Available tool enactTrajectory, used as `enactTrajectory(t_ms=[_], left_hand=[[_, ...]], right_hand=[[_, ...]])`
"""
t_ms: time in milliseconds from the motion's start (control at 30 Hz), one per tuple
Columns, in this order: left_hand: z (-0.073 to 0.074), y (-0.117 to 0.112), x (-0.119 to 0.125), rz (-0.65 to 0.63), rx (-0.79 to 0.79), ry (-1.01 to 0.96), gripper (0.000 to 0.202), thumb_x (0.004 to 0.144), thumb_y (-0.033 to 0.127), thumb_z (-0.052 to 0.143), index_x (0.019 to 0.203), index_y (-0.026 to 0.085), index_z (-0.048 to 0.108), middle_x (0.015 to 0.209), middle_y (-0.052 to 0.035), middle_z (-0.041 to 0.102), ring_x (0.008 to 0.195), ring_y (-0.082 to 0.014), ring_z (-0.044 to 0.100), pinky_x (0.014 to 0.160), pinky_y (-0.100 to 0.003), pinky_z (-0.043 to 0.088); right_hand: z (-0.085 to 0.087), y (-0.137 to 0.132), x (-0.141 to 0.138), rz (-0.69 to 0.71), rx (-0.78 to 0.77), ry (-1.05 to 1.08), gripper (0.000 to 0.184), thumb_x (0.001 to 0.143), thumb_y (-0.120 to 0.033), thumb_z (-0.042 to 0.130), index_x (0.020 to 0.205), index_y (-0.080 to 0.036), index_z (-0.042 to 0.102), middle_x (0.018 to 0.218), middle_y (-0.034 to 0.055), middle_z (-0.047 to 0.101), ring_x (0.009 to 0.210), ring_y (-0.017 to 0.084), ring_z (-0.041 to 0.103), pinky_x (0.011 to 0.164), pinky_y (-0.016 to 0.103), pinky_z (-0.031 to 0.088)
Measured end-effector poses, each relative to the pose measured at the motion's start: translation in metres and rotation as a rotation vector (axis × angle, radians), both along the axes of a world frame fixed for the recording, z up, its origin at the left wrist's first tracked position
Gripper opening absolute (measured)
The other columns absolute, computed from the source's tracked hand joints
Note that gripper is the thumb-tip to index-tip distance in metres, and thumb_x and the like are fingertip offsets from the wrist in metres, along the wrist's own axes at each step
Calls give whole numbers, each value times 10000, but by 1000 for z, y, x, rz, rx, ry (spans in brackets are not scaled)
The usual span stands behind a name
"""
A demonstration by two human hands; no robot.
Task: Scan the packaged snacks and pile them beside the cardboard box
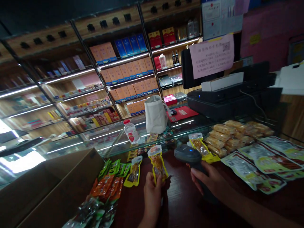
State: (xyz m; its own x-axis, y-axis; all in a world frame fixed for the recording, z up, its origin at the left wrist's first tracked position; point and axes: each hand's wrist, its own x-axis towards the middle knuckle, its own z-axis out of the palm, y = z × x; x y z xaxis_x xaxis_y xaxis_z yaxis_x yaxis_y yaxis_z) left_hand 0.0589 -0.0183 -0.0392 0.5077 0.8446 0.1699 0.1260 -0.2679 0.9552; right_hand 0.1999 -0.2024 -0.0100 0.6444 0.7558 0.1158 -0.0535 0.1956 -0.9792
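My left hand [153, 193] pinches the lower end of a yellow-edged snack packet [157, 161], holding it upright above the dark red counter. Wrapped around the handle of a dark barcode scanner [188, 154] is my right hand [209, 177]; a blue light glows on the scanner's top. The scanner's head points left, toward the packet, with a gap between them. A similar yellow-edged packet [135, 171] lies to the left of my left hand. Behind the scanner another yellow-edged packet [200, 145] rests beside a pile of wrapped golden snacks [220, 136].
Green packets [115, 167], orange packets [108, 186] and dark packets lie beside a cardboard box [54, 186] at left. Large flat packets [251, 164] cover the right side. Beyond stand a bottle [131, 131], a white bag [155, 114], a monitor [186, 69] and stocked shelves.
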Motion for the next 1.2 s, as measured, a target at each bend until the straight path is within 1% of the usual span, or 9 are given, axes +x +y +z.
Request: enactTrajectory(t_ms=[133,333,467,567,667,800,1000,1100,1200], left_hand=[[-5,2,1,-11,7,0,402,740,573,672,723,222,475,677,21,568,640,-159,597,590,-246,501],[-6,3,2,-27,4,4,367,769,533,642,731,214,465,679,31,545,636,-149,572,591,-250,501],[-8,4,2,-3,48,2,376,754,543,654,725,210,483,668,25,564,617,-143,571,580,-239,495],[-7,4,3,-7,58,-4,387,743,562,660,735,209,500,680,17,591,622,-146,586,582,-239,503],[-6,4,3,-21,50,5,405,745,587,647,738,211,495,685,18,594,635,-149,597,591,-243,510],[-4,4,1,1,65,37,422,749,602,639,728,210,485,666,21,579,631,-152,595,578,-241,498],[-6,5,1,13,91,18,392,748,562,656,721,208,490,657,22,581,610,-144,584,562,-231,483],[-7,5,2,12,61,2,371,750,542,662,744,205,507,683,13,607,632,-150,611,579,-238,506],[-5,10,1,27,10,-45,366,729,523,687,771,195,530,732,-10,644,665,-169,647,587,-263,539]], right_hand=[[3,-2,-2,1,-29,-11,353,854,-521,588,937,-181,549,576,-62,558,376,83,468,369,194,368],[10,-5,-4,17,-51,-20,348,857,-522,570,953,-189,551,598,-61,557,395,83,471,385,201,367],[12,-6,-5,-1,-74,-25,351,846,-523,574,941,-185,546,582,-63,556,383,83,468,374,200,362],[13,-6,-5,12,-66,-36,336,852,-507,576,946,-186,540,590,-62,562,383,84,471,373,200,370],[12,-6,-3,37,-55,-47,324,861,-500,570,933,-185,546,591,-63,557,373,79,463,374,202,377],[9,-6,-1,43,-52,-67,340,868,-509,572,947,-178,559,592,-55,567,374,81,471,369,201,373],[9,-7,-1,50,-17,-59,360,874,-526,578,942,-173,560,616,-49,565,383,77,477,372,198,385],[9,-7,0,57,-17,-53,391,867,-529,591,988,-158,565,647,-40,574,389,76,486,373,198,386],[5,-6,1,81,-34,-38,415,858,-531,604,1022,-152,553,661,-37,582,391,76,486,373,198,385]])
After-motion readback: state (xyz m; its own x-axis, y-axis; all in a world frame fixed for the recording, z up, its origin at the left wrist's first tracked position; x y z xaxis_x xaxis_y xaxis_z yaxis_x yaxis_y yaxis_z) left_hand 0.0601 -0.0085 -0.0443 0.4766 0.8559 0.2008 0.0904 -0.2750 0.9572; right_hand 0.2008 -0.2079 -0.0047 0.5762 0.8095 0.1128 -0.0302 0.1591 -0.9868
